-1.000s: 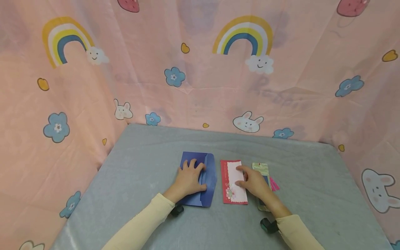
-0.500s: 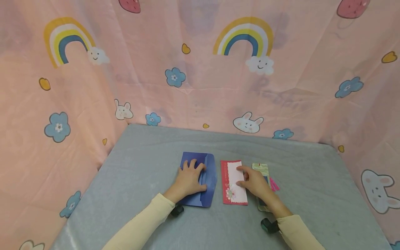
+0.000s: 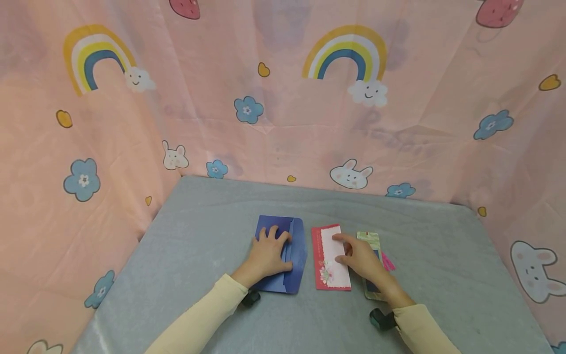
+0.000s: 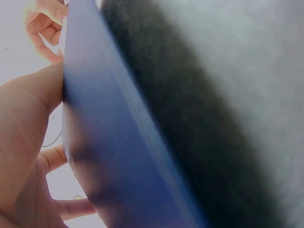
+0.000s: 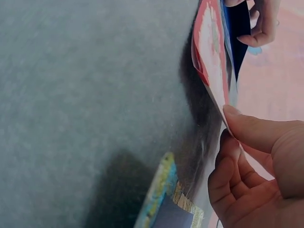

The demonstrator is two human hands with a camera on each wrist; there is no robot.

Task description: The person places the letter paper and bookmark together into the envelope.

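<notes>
A blue envelope [image 3: 299, 246], its flap unfolded to the right, lies on the grey tabletop. My left hand [image 3: 265, 253] rests on it with fingers spread, and the blue edge stands large in the left wrist view. To its right is a red greeting card [image 3: 327, 250] with a white panel and printed flowers. My right hand [image 3: 361, 256] pinches the card's right edge between thumb [image 5: 247, 130] and curled fingers. In the right wrist view the card [image 5: 211, 47] shows layered, slightly parted edges.
Partly under the right forearm lies a narrow gold-green and blue strip [image 3: 369, 239] with a pink tassel [image 3: 388, 262]. Black wrist cameras sit at the left wrist [image 3: 250, 298] and right wrist [image 3: 382, 319]. A pink patterned curtain [image 3: 283, 142] hangs around the table.
The card's far right corner has shifted slightly upward in view, tilting a little with my right fingers. My left hand and the envelope stay as they were.
</notes>
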